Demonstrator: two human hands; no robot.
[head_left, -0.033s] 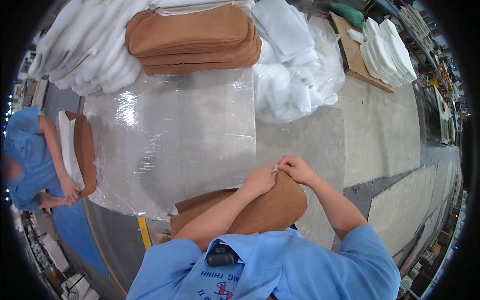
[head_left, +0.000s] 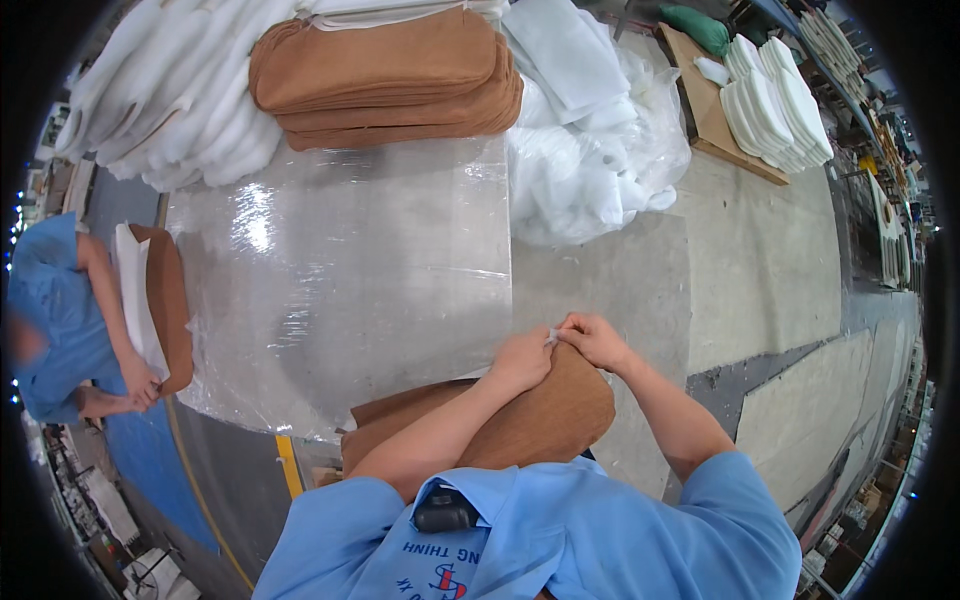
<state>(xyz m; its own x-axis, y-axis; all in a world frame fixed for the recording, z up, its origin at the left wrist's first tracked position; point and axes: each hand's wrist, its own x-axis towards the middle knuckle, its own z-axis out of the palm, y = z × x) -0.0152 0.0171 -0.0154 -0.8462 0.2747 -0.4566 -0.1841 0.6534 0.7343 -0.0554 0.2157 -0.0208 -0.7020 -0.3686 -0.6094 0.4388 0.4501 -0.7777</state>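
A brown fabric cover (head_left: 550, 408) with rounded ends lies against my front at the near edge of the table. My left hand (head_left: 524, 360) reaches across it, its fingers pinched closed on the cover's far edge. Close beside it, almost touching, my right hand (head_left: 596, 342) pinches the same edge with thumb and fingers together. A small pale bit of material (head_left: 552, 337) shows between the fingertips; what it is I cannot make out. My left forearm hides part of the cover, and a thin white edge shows beneath its left part.
Plastic film covers the grey table (head_left: 350, 260). Along its far side sit a stack of brown covers (head_left: 385, 75), white padding pieces (head_left: 180, 90) and bundled clear plastic (head_left: 590, 180). A board (head_left: 715, 115) holds white pads (head_left: 770, 105). At left, a co-worker (head_left: 65, 310) handles a brown-and-white piece (head_left: 168, 310).
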